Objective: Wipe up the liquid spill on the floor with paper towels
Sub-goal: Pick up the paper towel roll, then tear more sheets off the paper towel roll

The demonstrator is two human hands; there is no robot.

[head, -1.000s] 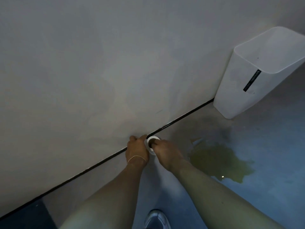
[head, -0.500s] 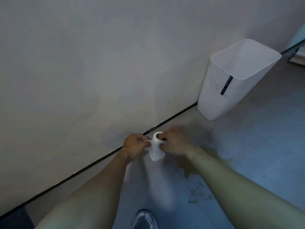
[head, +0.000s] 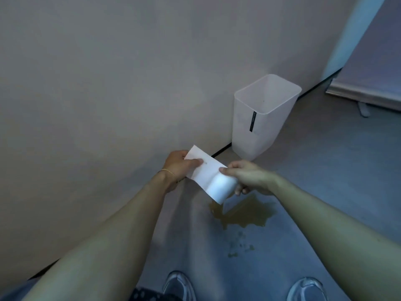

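Observation:
A white paper towel roll (head: 221, 185) is held above the floor between both hands. My right hand (head: 249, 175) grips the roll itself, thumb on top. My left hand (head: 179, 165) pinches the loose sheet (head: 202, 166) that is pulled out flat from the roll toward the wall. Below and to the right of the roll a yellow-brown liquid spill (head: 245, 212) spreads on the grey floor, with small droplets (head: 240, 246) nearer to me.
A white plastic waste bin (head: 260, 118) stands against the wall just beyond the spill. The wall (head: 108, 83) runs along the left with a dark gap at its base. My two shoes (head: 180, 285) show at the bottom. A pale panel on feet (head: 366, 83) stands far right.
I have risen and the hands have lifted the roll from the floor by the wall. The left hand has drawn a sheet out flat from the roll.

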